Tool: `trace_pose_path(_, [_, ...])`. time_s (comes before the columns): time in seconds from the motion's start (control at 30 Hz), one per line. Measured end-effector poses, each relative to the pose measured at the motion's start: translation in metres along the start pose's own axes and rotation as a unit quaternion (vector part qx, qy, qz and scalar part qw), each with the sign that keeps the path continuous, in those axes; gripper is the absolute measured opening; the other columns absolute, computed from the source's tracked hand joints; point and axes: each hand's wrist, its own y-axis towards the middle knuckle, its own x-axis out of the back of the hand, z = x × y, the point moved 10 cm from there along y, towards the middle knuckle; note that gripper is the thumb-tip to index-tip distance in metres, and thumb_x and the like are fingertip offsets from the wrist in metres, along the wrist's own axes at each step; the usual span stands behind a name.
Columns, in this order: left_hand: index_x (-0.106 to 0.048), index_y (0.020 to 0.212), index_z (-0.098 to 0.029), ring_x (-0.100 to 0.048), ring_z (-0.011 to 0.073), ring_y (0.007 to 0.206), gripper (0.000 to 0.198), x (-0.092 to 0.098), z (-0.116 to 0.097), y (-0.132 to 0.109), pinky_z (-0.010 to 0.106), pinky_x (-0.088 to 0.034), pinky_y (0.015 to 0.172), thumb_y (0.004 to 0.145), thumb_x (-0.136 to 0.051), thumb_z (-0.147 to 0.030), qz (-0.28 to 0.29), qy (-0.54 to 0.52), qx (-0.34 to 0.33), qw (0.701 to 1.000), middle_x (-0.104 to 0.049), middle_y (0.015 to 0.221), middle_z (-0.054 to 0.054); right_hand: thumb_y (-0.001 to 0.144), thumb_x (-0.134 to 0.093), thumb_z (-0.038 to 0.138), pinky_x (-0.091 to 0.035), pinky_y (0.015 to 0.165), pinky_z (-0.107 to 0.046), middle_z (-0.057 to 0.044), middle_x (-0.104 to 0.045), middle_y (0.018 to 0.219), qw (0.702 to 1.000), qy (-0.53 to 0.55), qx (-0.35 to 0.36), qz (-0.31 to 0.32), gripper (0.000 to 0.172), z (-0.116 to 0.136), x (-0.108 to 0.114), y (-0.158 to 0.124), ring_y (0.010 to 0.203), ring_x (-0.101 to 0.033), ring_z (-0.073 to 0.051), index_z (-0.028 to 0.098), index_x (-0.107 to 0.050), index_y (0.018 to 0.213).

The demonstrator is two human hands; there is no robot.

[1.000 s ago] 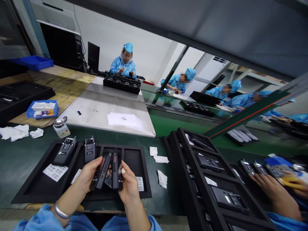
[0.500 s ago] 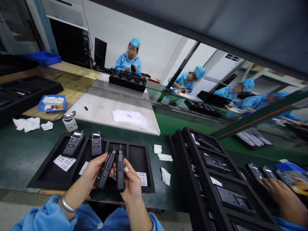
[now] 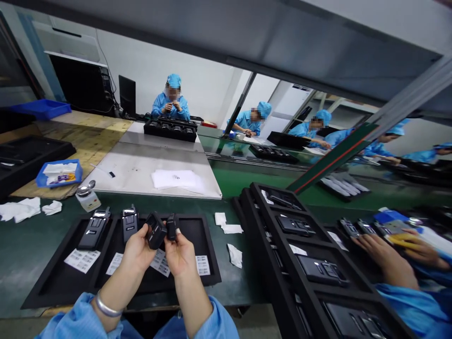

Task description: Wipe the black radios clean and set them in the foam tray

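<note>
Green matting (image 3: 21,245) covers our bench. Our left hand (image 3: 136,248) grips one black handheld radio (image 3: 155,231) and our right hand (image 3: 181,252) clasps a second radio (image 3: 171,227), both held end-on above the black foam tray (image 3: 49,287). Two matte, boxy radios (image 3: 94,228) already sit in its left slots. The other slots hold only paper labels (image 3: 82,260), so we judge the filling about half done.

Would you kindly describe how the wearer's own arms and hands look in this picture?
The left hand and right hand are both bare, without gloves. The forearms are uncovered too, and the light blue sleeves are bunched up near the elbows. A plain silver bangle circles the left wrist.
</note>
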Motion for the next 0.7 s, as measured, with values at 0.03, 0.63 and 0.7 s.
trace_pose_path(0.03, [-0.062,0.098,-0.014,-0.069,0.0148,0.057,0.024,0.001,0.000,0.001,0.025,-0.061,0.061,0.098,-0.038,-0.009,-0.008,0.007,-0.005,1.000,-0.066,0.066,0.002,0.091,-0.050,0.009,-0.055,0.098,-0.031,-0.010,-0.075,0.092,1.000,-0.001,0.003,0.003,0.019,0.000,0.001,0.001,0.103,-0.070,-0.017,0.011,-0.069,0.089])
trace_pose_path(0.63, [-0.068,0.114,-0.019,-0.042,0.0316,0.141,0.048,-0.035,-0.071,0.019,0.028,-0.044,0.106,0.070,-0.075,-0.002,0.045,0.325,-0.306,0.893,-0.063,0.134,0.013,0.078,-0.056,0.015,-0.043,0.100,-0.053,-0.019,-0.052,0.141,0.541,-0.736,0.400,-0.077,0.063,0.152,0.003,-0.021,0.120,-0.052,-0.036,0.016,-0.055,0.141])
trace_pose_path(0.7, [-0.069,0.115,-0.018,-0.036,0.0363,0.144,0.050,-0.042,-0.060,0.014,0.035,-0.037,0.113,0.068,-0.076,-0.002,0.057,0.361,-0.344,0.865,-0.059,0.137,0.017,0.081,-0.052,0.015,-0.043,0.097,-0.057,-0.019,-0.050,0.144,0.467,-0.776,0.421,-0.047,0.066,0.127,0.002,-0.017,0.118,-0.051,-0.038,0.019,-0.049,0.146])
